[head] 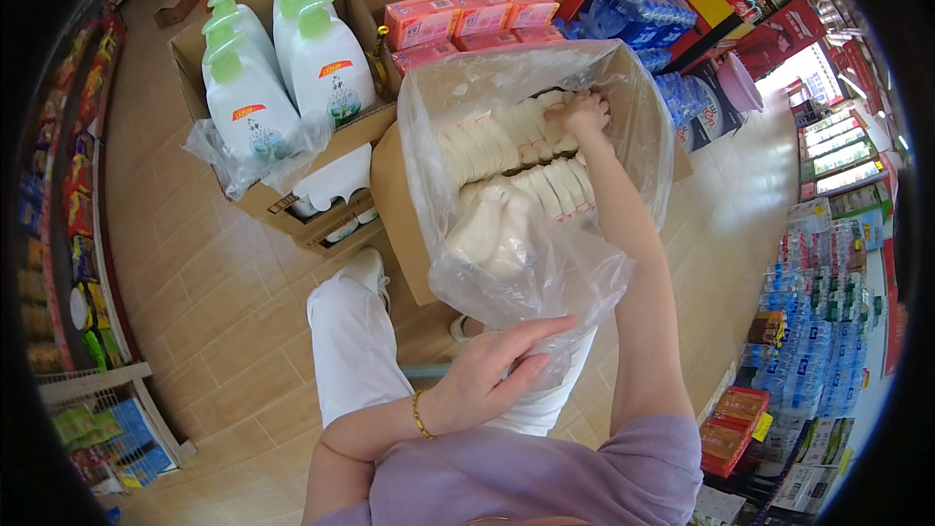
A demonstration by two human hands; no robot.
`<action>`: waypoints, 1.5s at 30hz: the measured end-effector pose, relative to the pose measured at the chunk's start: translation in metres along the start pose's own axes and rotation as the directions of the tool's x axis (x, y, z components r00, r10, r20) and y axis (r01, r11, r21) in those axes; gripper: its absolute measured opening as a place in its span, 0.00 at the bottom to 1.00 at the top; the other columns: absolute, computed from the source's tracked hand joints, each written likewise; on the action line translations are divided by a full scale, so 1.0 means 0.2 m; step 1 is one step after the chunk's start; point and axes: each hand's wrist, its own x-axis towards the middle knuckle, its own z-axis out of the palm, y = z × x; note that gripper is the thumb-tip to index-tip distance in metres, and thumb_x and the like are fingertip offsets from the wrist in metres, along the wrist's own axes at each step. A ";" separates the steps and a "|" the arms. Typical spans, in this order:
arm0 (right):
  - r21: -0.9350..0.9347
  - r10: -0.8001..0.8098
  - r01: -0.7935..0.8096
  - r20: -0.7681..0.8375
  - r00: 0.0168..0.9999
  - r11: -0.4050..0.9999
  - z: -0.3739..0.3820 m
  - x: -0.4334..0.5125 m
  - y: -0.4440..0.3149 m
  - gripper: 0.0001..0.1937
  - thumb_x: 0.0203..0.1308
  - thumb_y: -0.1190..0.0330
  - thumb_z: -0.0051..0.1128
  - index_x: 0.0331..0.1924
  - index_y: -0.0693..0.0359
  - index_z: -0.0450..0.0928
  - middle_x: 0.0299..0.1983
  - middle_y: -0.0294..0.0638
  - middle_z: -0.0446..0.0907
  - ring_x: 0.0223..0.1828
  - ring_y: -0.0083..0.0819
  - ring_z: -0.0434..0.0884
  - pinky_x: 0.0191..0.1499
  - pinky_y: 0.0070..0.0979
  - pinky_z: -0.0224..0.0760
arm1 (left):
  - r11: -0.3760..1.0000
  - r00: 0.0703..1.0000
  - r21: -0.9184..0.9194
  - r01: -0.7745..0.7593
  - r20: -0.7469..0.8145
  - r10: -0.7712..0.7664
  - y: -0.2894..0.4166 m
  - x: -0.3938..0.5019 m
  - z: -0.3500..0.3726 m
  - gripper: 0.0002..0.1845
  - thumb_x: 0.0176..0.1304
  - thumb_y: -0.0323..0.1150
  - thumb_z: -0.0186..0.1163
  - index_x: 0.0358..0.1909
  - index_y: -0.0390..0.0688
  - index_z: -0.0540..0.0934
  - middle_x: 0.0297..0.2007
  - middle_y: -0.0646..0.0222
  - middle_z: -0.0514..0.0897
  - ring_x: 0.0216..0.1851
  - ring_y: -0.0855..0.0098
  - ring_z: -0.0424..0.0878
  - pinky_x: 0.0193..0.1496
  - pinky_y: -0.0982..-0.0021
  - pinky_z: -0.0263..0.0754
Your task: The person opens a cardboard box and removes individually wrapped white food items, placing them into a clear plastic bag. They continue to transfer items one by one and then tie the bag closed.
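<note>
A cardboard box point(398, 197) lined with a clear plastic liner point(643, 146) stands before me. Inside it lie rows of cream knitted items point(478, 146), stacked tightly, which look like work gloves. My right hand point(581, 117) reaches into the box's far right corner, its fingers resting on the end of the far row; whether it grips one is unclear. A clear plastic bag point(511, 256) with several cream items in it lies over the near side of the box. My left hand point(497, 372), with a gold bracelet at the wrist, holds the bag's loose lower end between thumb and fingers.
At the left, an open carton point(193, 80) holds white pump bottles point(325, 58) with green tops. Pink packages point(420, 22) sit in a carton behind the box. Blue bottle packs point(643, 7) stand at the back right. Shelves of goods line both sides; my legs are below the box.
</note>
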 end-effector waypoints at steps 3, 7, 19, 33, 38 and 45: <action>0.011 -0.005 0.004 0.135 0.991 1.000 -0.03 0.02 0.00 0.52 0.35 0.43 0.63 0.66 0.62 0.56 0.65 0.46 0.62 0.67 0.46 0.58 0.66 0.38 0.53 | 1.000 1.000 -0.003 -0.013 -0.017 0.013 0.00 0.00 0.01 0.23 0.59 0.22 0.53 0.59 0.39 0.71 0.37 0.64 0.79 0.26 0.77 0.71 0.33 0.77 0.67; -0.007 0.015 -0.015 0.104 0.994 1.000 -0.07 -0.01 -0.01 0.48 0.36 0.46 0.63 0.64 0.64 0.60 0.63 0.46 0.65 0.66 0.45 0.59 0.66 0.37 0.54 | 1.000 0.999 0.013 -0.028 -0.036 0.029 0.00 0.00 0.02 0.24 0.58 0.22 0.54 0.59 0.38 0.71 0.30 0.65 0.76 0.24 0.76 0.69 0.31 0.76 0.65; 0.594 -0.096 0.268 -0.305 0.948 0.758 -0.05 -0.17 0.14 0.38 0.35 0.56 0.71 0.50 0.64 0.61 0.43 0.52 0.78 0.47 0.46 0.78 0.51 0.43 0.67 | 0.992 0.985 0.111 -0.051 -0.157 0.068 0.01 -0.04 0.11 0.19 0.59 0.23 0.54 0.54 0.36 0.74 0.31 0.64 0.80 0.23 0.77 0.71 0.29 0.77 0.68; 0.934 -0.312 0.055 -0.173 0.934 -0.354 -0.87 -0.93 0.55 0.22 0.54 0.65 0.63 0.52 0.58 0.68 0.45 0.37 0.76 0.47 0.30 0.77 0.56 0.32 0.67 | 0.997 0.925 -0.082 -0.014 -0.380 -0.018 0.01 0.11 0.15 0.11 0.67 0.31 0.52 0.42 0.37 0.80 0.16 0.78 0.68 0.16 0.85 0.63 0.20 0.81 0.58; 0.902 -0.623 -0.359 0.139 0.769 -0.242 -0.89 -1.19 0.68 0.26 0.52 0.63 0.64 0.55 0.58 0.66 0.45 0.40 0.78 0.48 0.32 0.77 0.53 0.33 0.70 | 0.973 0.878 -0.218 -0.081 -0.477 -0.034 0.08 0.21 0.06 0.14 0.70 0.35 0.50 0.45 0.39 0.81 0.15 0.85 0.62 0.17 0.90 0.57 0.19 0.84 0.51; 0.818 -0.858 -0.541 0.409 0.311 0.194 -0.58 -1.36 0.63 0.26 0.55 0.59 0.61 0.56 0.57 0.68 0.44 0.35 0.77 0.49 0.27 0.77 0.50 0.28 0.72 | 0.978 0.856 0.126 -0.164 -0.475 0.204 0.08 0.16 0.15 0.11 0.65 0.35 0.56 0.40 0.39 0.82 0.17 0.76 0.72 0.18 0.82 0.68 0.20 0.76 0.62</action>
